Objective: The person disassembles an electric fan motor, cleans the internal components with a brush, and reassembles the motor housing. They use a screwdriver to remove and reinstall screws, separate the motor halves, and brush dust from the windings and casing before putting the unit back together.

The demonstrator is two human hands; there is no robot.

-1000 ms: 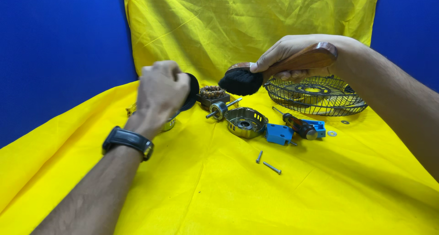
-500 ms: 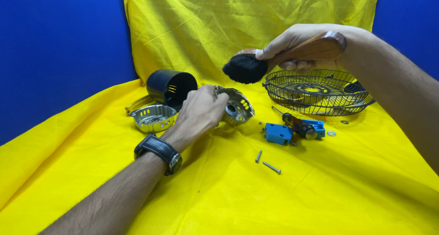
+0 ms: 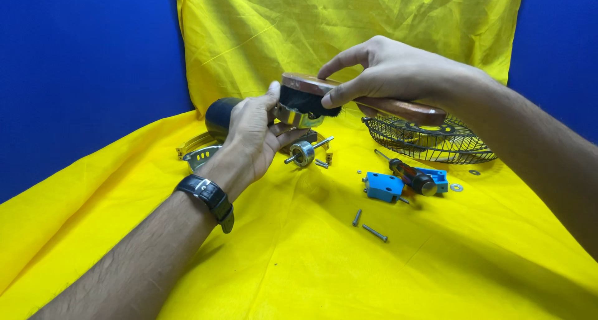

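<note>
Wooden and dark-bristled, a brush (image 3: 349,99) sits clamped in the right hand (image 3: 398,71), thumb pressed on its near side and fingers curled over the top, handle running back under the palm. Its bristles touch a silver metal housing (image 3: 298,116), which the left hand (image 3: 252,136) grips from below, thumb up against the part's left edge and fingers wrapped beneath it. Just below the left fingertips lies a rotor with a shaft (image 3: 305,152) on the yellow cloth (image 3: 299,258). Behind the left knuckles stands a black cylinder (image 3: 219,116). Under the right wrist rests a wire fan guard (image 3: 430,139). Further below the right-hand fingers lie a screwdriver (image 3: 411,175), a blue plastic block (image 3: 383,186) and two loose screws (image 3: 367,225).
</note>
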